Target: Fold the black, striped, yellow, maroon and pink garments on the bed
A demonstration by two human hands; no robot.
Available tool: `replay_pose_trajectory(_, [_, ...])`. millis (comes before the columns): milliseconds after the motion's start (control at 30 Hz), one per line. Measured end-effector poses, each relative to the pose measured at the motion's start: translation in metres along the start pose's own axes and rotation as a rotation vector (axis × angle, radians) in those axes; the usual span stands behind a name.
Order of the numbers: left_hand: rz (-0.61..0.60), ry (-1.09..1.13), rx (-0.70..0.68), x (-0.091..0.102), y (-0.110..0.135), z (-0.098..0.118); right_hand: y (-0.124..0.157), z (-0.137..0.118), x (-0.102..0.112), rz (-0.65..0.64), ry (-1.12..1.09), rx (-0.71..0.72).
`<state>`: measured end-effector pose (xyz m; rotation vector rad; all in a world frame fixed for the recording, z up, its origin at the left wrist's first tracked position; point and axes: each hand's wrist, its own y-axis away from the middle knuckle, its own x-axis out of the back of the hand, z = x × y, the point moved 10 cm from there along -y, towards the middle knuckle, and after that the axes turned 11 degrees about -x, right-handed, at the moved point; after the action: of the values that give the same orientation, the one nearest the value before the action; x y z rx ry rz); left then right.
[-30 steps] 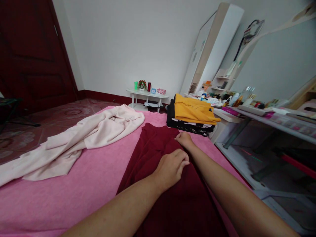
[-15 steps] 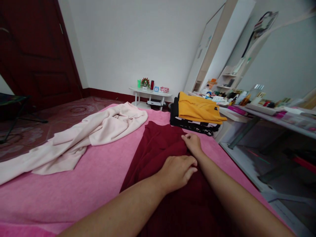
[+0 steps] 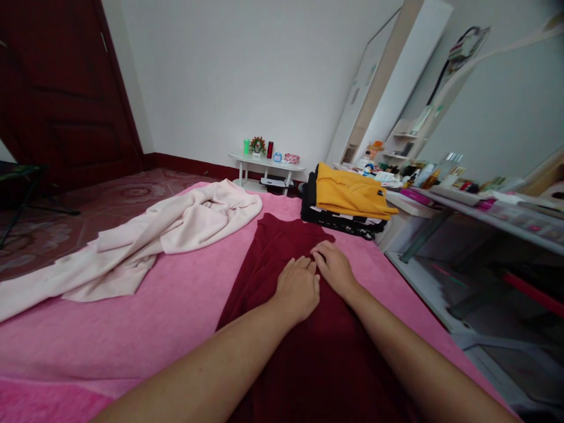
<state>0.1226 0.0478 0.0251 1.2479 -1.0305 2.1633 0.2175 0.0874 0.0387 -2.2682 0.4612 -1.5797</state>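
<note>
A dark red garment [image 3: 282, 247], its kind unclear, lies stretched out on the pink bed cover [image 3: 185, 305], its near part running down between my arms. My left hand [image 3: 299, 288] rests palm down on the middle of the cloth, with its fingers extended forward. Just to the right and slightly farther off, my right hand [image 3: 335, 269] lies on the same garment near its right edge. Its fingers are bent a little, with a gap beside the thumb, and the fingertips nearly meet the left hand's. The palms and the cloth under them are hidden.
A crumpled cream garment [image 3: 198, 220] is spread on the left. At the bed's far right corner stands a stack of folded clothes, a yellow garment [image 3: 348, 191] on top. A dressing table [image 3: 467, 205] crowded with bottles borders the right; a small white table [image 3: 264, 161] stands beyond.
My left hand has moved slightly forward and flattened onto the red cloth. My right hand has shifted left from the garment's edge, closer to the left hand. The view has turned slightly.
</note>
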Motion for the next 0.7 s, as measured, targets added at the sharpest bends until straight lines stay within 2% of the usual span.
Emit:
replay_pose_trajectory(100, [-0.079,-0.007,0.039,-0.007,-0.004,-0.015,0.004,0.008,-0.020,-0.069,0.060,-0.020])
replay_pose_trajectory(200, [-0.183,-0.001,0.047,-0.014,-0.005,-0.029,0.009,0.012,-0.027,-0.110,0.134,-0.066])
replay_pose_trajectory(367, [-0.281,0.006,-0.043,-0.012,0.006,-0.026,0.051,0.012,-0.026,-0.353,0.142,-0.088])
replay_pose_trajectory(500, [-0.352,0.021,-0.124,-0.004,0.036,-0.014,0.101,0.010,0.001,-0.448,0.039,-0.038])
replay_pose_trajectory(700, [-0.433,0.104,-0.261,0.029,0.108,0.005,0.173,-0.013,0.067,-0.466,-0.188,0.074])
